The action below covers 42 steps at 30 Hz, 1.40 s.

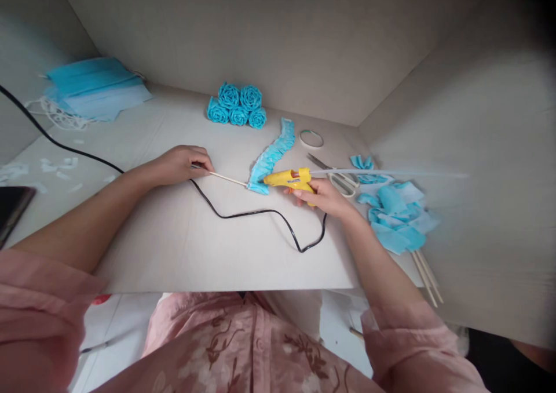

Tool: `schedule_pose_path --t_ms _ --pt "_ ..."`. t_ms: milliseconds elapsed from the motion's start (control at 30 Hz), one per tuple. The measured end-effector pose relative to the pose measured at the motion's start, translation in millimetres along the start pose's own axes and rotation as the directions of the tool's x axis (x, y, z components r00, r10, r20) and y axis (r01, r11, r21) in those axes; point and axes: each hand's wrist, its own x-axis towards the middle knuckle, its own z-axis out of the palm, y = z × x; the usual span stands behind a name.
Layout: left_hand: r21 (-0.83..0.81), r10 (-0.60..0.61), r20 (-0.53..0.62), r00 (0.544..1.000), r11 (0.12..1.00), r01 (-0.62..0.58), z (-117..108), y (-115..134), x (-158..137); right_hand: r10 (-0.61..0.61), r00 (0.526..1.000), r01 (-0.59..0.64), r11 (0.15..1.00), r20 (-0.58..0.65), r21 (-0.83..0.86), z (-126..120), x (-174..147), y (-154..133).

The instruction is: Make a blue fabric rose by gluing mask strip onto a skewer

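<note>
"On the table [252, 254] lies the blue pleated strip [273, 155]; what meets it?"
"At its near end, the stick [230, 179], pinched by the left hand [185, 164]. The right hand [326, 197] grips the yellow glue gun [286, 178]."
"Nozzle [262, 180] touching?"
"Perhaps; too small to tell."

Worktop [174, 254], pale. Left hand [183, 164]: thin stick [228, 178], far end at a ruffled blue strip [271, 157]. Right hand [325, 197]: yellow glue gun [284, 178], pointed at strip's near end. Behind: five blue rosettes [238, 116], stacked. Right: scissors [322, 163], blue scraps [397, 219]. Far left: piled masks [93, 83].
</note>
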Motion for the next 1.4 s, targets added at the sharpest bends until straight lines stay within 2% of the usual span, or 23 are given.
schedule_pose_path --t_ms 800,1033,1233,1400 --pt "-0.016 0.024 -0.024 0.999 1.000 -0.025 0 0 0 0.027 1.000 -0.027 1.000 0.000 0.010 0 0 0" --pt "-0.010 0.009 -0.011 1.000 1.000 -0.009 -1 2 0 -0.002 1.000 0.001 0.999 -0.025 -0.039 -10 -4 3" --pt "-0.030 0.018 -0.027 0.999 0.999 -0.019 1 0 0 -0.024 0.998 0.028 0.997 -0.053 0.074 -6 -6 0" --pt "-0.015 0.012 -0.017 1.000 1.000 -0.012 1 -2 0 -0.020 1.000 0.019 1.000 -0.016 -0.022 -1 -3 -2"
